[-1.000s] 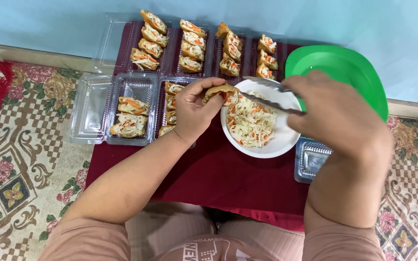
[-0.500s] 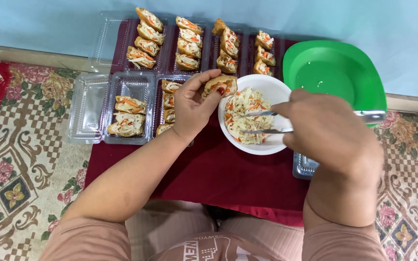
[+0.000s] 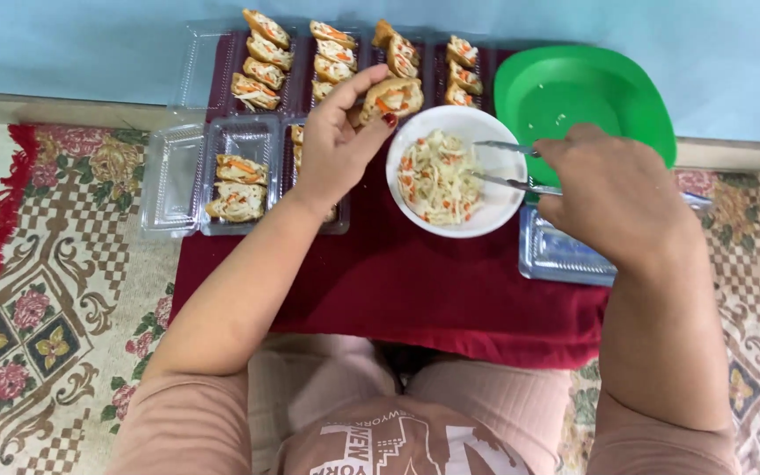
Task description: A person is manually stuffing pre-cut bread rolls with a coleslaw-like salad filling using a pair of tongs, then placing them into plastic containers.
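A red cloth (image 3: 415, 290) is spread under everything. Tongs (image 3: 516, 167) are pinched in the closed right hand (image 3: 613, 198), tips over the white bowl (image 3: 450, 171) of slaw. A stuffed roll (image 3: 393, 95) is held open-side up w/ left hand (image 3: 338, 145) fingertips, by the bowl rim, ready for filling. Filled rolls sit in clear trays (image 3: 239, 167) beyond.

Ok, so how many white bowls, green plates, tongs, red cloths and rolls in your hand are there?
White round bowl of shredded salad: 1
Green plastic plate: 1
Thin metal tongs in the right hand: 1
Dark red cloth: 1
Golden stuffed roll in the left hand: 1
Total: 5
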